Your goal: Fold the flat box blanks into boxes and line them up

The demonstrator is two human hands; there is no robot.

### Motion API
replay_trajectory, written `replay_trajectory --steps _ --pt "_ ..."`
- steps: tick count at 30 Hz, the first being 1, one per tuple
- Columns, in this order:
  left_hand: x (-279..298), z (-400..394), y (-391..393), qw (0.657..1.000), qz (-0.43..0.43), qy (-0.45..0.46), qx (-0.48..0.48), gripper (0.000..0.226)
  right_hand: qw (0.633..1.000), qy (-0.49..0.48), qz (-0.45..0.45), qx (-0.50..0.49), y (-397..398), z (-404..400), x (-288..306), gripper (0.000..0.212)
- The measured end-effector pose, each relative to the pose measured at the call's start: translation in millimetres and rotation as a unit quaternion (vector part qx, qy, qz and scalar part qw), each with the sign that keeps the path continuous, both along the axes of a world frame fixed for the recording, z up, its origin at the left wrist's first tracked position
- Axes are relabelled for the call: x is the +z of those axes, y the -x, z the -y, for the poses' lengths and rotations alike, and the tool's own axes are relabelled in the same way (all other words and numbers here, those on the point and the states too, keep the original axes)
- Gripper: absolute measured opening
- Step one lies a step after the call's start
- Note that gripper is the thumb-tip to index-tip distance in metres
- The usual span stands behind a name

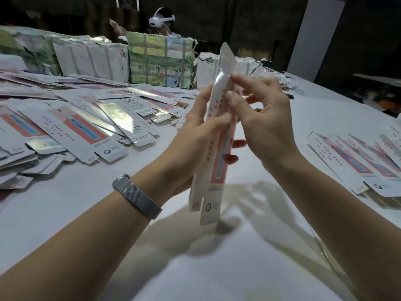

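Note:
I hold one long, narrow white box blank (217,148) with a salmon panel upright above the white table (217,268), its bottom flaps hanging free. My left hand (195,137) grips its middle from the left, thumb on the front and fingertips showing past the right edge. My right hand (260,118) pinches its upper part with thumb and forefinger. A wide heap of flat blanks (86,122) covers the table at the left. Several boxes (358,161) lie in a row at the right.
Wrapped bundles of stock (160,59) stand along the far side of the table. Behind them sits another person wearing a white headset (161,19). A grey band (136,195) is on my left wrist. The table's right edge runs along a dark floor.

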State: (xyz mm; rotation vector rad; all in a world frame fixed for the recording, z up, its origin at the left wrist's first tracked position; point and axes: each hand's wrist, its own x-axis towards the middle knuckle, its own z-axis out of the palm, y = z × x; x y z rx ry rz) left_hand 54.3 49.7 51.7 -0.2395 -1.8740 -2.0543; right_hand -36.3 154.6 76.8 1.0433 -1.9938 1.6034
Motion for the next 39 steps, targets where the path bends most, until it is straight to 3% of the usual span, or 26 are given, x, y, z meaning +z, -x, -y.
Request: replay_trajectory --steps 1,4,6,12,17,22,25,27,33,36,39 --pt "0.9 -1.4 -0.7 1.0 0.01 -0.003 -0.011 0.037 1.0 0.007 0.018 0.018 -2.4 -0.4 0.8 0.029" --pt "0.7 -1.0 -1.5 0.998 0.052 -0.02 -0.03 0.065 0.993 0.049 0.076 0.072 -7.5 -2.6 6.4 0.018" --pt "0.6 -1.3 -0.8 0.998 0.059 -0.015 -0.032 0.07 0.986 0.083 0.109 0.095 -8.3 -6.5 12.9 0.008" --pt "-2.3 -5.6 3.0 0.999 0.029 -0.035 -0.019 0.049 0.988 0.092 0.084 0.096 -7.4 -9.4 19.9 0.015" --pt "-6.2 -3.2 5.6 1.0 0.004 -0.012 0.004 0.078 0.979 0.118 0.094 0.134 -5.4 -0.2 7.0 0.013" --pt "-4.3 -2.8 5.7 0.988 -0.014 -0.149 -0.019 0.069 0.952 0.094 0.19 0.221 -3.6 5.4 -6.2 0.031" --pt "-8.1 -0.5 10.3 0.983 -0.024 -0.181 0.025 0.059 0.934 0.105 0.202 0.274 -8.1 6.2 -7.5 0.041" --pt "-11.0 -0.2 14.2 0.986 -0.029 -0.155 0.061 0.055 0.935 0.093 0.198 0.28 -11.0 5.8 -7.7 0.043" --pt "-13.8 6.5 18.6 0.979 -0.09 0.034 0.179 0.058 0.937 0.096 0.21 0.261 -10.6 6.1 -8.8 0.038" --pt "-15.2 7.4 14.4 0.968 -0.167 0.105 0.154 0.068 0.936 0.091 0.21 0.268 -10.3 6.0 -11.5 0.035" --pt "-12.8 4.8 12.8 0.97 -0.159 0.127 0.135 0.073 0.939 0.089 0.204 0.261 -10.0 5.8 -13.3 0.035"
